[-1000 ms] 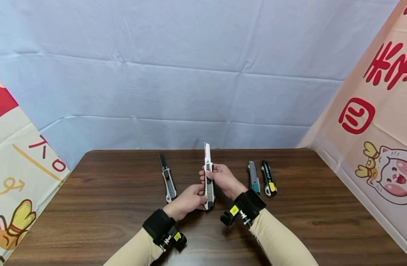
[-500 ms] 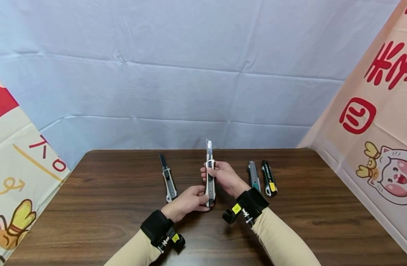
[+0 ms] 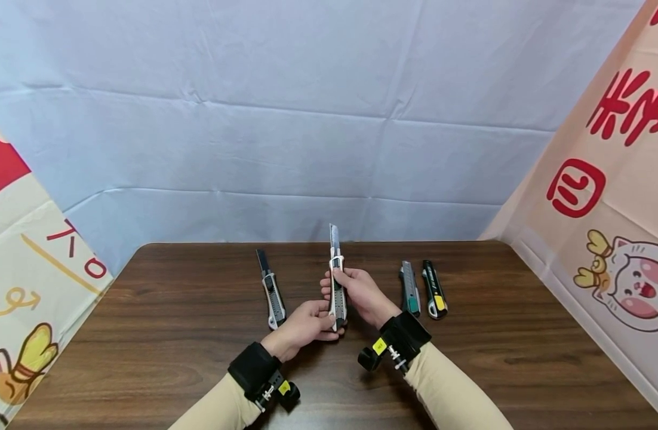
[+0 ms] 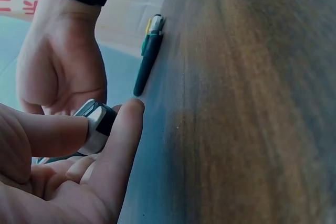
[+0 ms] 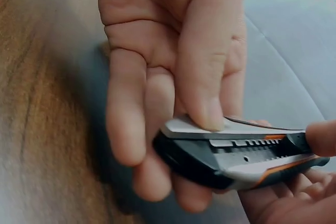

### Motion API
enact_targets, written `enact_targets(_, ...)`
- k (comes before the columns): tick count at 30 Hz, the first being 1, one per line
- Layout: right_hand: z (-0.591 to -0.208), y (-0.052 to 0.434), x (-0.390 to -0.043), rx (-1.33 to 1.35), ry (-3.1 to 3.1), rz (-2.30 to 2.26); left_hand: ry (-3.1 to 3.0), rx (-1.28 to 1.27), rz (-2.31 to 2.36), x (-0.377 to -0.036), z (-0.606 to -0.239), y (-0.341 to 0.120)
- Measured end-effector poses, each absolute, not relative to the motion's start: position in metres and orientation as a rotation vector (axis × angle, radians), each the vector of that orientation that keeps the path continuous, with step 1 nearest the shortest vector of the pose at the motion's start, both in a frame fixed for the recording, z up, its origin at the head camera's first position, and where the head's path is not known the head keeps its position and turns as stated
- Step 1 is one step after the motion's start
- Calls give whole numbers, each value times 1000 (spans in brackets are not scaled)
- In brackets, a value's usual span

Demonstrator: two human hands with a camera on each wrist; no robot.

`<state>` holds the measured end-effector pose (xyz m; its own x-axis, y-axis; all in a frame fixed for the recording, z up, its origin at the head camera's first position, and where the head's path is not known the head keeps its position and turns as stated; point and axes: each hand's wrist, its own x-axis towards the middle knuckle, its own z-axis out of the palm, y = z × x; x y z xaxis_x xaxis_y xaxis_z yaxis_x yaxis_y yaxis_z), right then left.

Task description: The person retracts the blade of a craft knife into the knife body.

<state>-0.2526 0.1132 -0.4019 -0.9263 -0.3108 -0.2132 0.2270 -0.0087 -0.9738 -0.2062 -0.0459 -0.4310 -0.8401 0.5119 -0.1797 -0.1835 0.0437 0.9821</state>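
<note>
A white-and-black snap-off utility knife (image 3: 337, 295) stands nearly upright between both hands, its long silver blade (image 3: 334, 236) extended and pointing away. My left hand (image 3: 303, 325) pinches the butt end between thumb and fingers; the right wrist view shows that thumb (image 5: 205, 77) on the white side of the handle and orange trim along the knife body (image 5: 236, 161). Higher up, my right hand (image 3: 363, 292) grips the handle near the blade. Its thumb (image 5: 320, 137) presses at the black slider (image 5: 295, 144).
On the brown wooden table (image 3: 162, 334), a similar knife (image 3: 272, 292) with a dark blade lies left of the hands. A grey-and-teal knife (image 3: 410, 288) and a black-and-yellow one (image 3: 434, 289) lie to the right. A pale cloth (image 3: 307, 119) hangs behind.
Both hands have lifted the knife slightly farther from me, with a small sway to the right and back. The grips stay the same, and the knives on the table have not moved.
</note>
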Motion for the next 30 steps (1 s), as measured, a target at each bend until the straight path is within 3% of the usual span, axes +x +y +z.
enact_targets(30,-404,109,-251,-88,1983,-2012,1873,296,1833,-205,-429,-45)
